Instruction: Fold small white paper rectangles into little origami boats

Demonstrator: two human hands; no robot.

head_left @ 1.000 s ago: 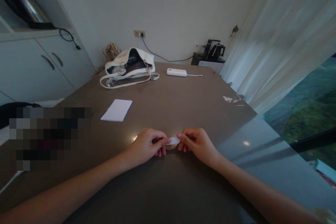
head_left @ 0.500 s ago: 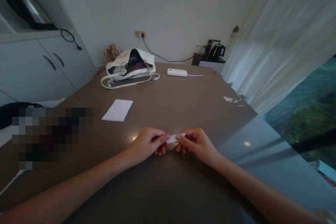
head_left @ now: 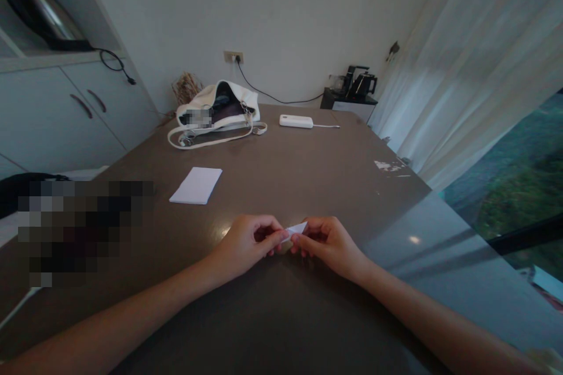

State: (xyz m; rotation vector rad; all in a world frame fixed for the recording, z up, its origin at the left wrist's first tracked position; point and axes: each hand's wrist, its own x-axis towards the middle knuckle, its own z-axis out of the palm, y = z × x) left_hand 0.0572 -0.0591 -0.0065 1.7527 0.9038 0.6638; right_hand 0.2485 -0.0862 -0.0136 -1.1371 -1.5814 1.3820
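My left hand [head_left: 250,242] and my right hand [head_left: 328,243] meet over the near middle of the brown table [head_left: 308,176]. Both pinch a small folded white paper [head_left: 297,228] between thumb and fingers, the left at its left end, the right at its right end. The paper is tilted, its right tip raised. Only a small part of it shows between the fingertips. A flat stack of white paper [head_left: 196,185] lies on the table to the left, beyond my left hand.
A white handbag [head_left: 217,111] and a white power bank [head_left: 296,121] with its cable sit at the table's far end. Cabinets [head_left: 65,111] stand at the left, a black kettle set [head_left: 358,85] in the far corner, curtains [head_left: 475,58] on the right.
My two hands have drawn closer together. The paper between them shows shorter and its right tip has tilted up.
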